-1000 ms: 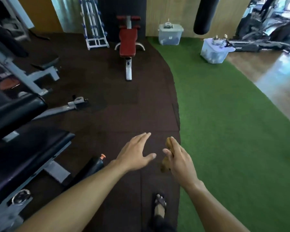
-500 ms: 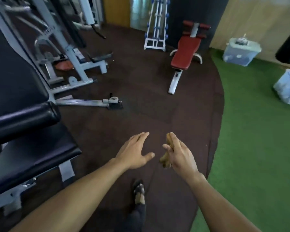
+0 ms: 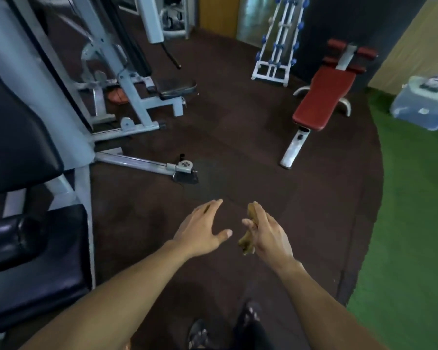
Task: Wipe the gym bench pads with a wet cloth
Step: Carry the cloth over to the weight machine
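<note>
My right hand [image 3: 267,233] is closed around a crumpled yellow-brown cloth [image 3: 247,242], which sticks out above and below the fingers. My left hand [image 3: 200,229] hovers just left of it, fingers spread and holding nothing. Both hands are over the dark rubber floor. A black padded bench [image 3: 28,248] with an upright black back pad [image 3: 15,137] fills the left edge, a short way left of my left hand. A red padded bench [image 3: 324,97] stands far ahead on the right.
A grey machine frame [image 3: 104,72] with a floor bar [image 3: 142,164] rises behind the black bench. A white dumbbell rack [image 3: 276,46] stands at the back, a clear plastic box [image 3: 425,104] on the green turf [image 3: 415,198] at right. My sandalled feet [image 3: 200,334] show below.
The view has swung to the left: the black bench and grey machine now fill more of the left side and the turf has slid right. Both hands keep the same pose.
</note>
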`<state>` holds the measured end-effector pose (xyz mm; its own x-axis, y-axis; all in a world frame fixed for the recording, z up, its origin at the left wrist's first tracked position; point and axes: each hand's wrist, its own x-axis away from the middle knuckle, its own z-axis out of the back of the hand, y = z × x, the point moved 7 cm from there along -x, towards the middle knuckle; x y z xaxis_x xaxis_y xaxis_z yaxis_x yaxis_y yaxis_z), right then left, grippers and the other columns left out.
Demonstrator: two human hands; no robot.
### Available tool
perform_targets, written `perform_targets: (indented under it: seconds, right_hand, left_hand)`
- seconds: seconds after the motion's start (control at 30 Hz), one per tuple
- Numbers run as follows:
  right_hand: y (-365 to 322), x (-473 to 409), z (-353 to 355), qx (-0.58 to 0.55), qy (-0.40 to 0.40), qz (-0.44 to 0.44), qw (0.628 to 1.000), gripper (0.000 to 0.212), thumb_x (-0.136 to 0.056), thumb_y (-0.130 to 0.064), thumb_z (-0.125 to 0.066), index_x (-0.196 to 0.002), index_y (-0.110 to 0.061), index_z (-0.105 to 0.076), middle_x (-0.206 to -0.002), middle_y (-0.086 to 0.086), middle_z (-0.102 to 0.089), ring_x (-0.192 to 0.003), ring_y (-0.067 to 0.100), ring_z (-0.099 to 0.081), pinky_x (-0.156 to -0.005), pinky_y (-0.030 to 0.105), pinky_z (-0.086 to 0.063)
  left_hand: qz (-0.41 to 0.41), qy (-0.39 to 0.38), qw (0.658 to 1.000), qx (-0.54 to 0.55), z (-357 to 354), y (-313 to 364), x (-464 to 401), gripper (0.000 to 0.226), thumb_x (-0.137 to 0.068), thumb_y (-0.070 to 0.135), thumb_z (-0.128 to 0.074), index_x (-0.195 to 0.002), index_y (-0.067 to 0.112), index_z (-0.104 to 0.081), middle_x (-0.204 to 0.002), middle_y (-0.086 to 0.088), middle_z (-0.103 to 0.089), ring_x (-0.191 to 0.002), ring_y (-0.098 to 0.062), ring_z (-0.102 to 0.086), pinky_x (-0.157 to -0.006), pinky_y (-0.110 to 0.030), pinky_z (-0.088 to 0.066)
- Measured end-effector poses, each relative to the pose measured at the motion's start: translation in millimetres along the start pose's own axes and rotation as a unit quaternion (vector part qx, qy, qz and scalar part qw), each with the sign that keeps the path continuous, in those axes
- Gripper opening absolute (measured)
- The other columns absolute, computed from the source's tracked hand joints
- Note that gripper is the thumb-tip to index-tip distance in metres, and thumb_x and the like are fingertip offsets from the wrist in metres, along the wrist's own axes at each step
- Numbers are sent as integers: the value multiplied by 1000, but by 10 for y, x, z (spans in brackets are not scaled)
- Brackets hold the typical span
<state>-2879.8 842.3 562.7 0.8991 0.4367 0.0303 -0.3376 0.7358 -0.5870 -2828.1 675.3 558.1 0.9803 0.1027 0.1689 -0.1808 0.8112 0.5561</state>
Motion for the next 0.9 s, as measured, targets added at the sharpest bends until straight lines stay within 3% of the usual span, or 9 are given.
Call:
perform_targets:
  seconds: [0.07, 0.17, 0.27, 0.37, 0.47, 0.57, 0.7, 0.77, 0.9]
  right_hand:
    - [31, -458, -54, 5, -30, 20, 999, 60, -92, -66, -28, -143, -35, -23, -107, 2, -67, -94, 25, -65, -76, 45, -55]
    - [-3, -1148, -71, 38, -31, 97, 994, 54, -99, -41, -44, -146, -17, -32, -123, 12, -60, -110, 32, -57, -82, 46, -51]
    - [-112, -1819, -138, 39, -73, 152, 985, 53, -99, -36, -48, -145, -13, -35, -124, 15, -59, -112, 35, -56, -83, 45, -51]
    - [-353, -2295, -191, 25, -124, 212, 969, 60, -98, -49, -38, -145, -11, -36, -125, 14, -59, -113, 33, -56, -85, 44, -48]
    - [-685, -2817, -268, 31, -141, 268, 953, 84, -91, -69, -20, -146, -8, -36, -131, 13, -58, -118, 32, -55, -91, 44, -47]
    - [-986, -3131, -569, 22, -219, 286, 933, 76, -89, -61, -45, -147, -13, -34, -133, 8, -56, -122, 29, -52, -95, 43, -45]
    - [-1572, -3538, -1027, -4, -253, 333, 908, 88, -81, -78, -31, -146, -18, -35, -126, 1, -60, -117, 22, -55, -91, 35, -43]
    - [-1839, -3722, -1331, -13, -259, 348, 901, 74, -90, -67, -33, -147, -19, -34, -130, 0, -59, -119, 20, -53, -90, 29, -38]
    - [-2459, -3899, -1892, 1, -285, 394, 874, 57, -97, -51, -42, -146, -22, -36, -135, 2, -57, -123, 22, -53, -95, 31, -40]
  left_hand:
    - [22, 24, 999, 6, 83, -85, -334, 85, -83, 59, -57, -151, 32, -13, -158, 6, -21, -144, -14, -19, -114, -37, -27]
    - [63, 55, 996, 17, 229, -227, -792, 84, -85, 57, -57, -152, 30, -13, -157, 5, -22, -144, -13, -19, -113, -32, -24]
    - [119, 103, 987, 42, 403, -398, -1124, 84, -85, 55, -58, -152, 28, -15, -157, 4, -23, -143, -13, -19, -114, -31, -22]
    - [173, 149, 971, 69, 585, -526, -1325, 84, -84, 55, -59, -152, 28, -16, -156, 3, -24, -143, -12, -19, -116, -32, -21]
    - [218, 210, 950, 77, 808, -719, -1476, 84, -84, 55, -60, -152, 26, -18, -156, 3, -25, -143, -11, -19, -116, -29, -20]
    - [257, 266, 925, 87, 985, -966, -1494, 84, -85, 54, -60, -152, 24, -19, -156, 3, -26, -143, -10, -19, -114, -24, -17]
    - [311, 309, 893, 102, 1275, -1551, -1484, 84, -85, 56, -58, -152, 26, -17, -157, 3, -24, -143, -10, -18, -116, -28, -20]
    - [328, 315, 884, 107, 1433, -1878, -1459, 84, -86, 56, -57, -152, 27, -14, -158, 4, -21, -144, -11, -16, -116, -30, -19]
    - [374, 331, 857, 130, 1737, -2553, -1334, 85, -85, 56, -58, -152, 27, -15, -158, 2, -22, -144, -12, -18, -117, -32, -20]
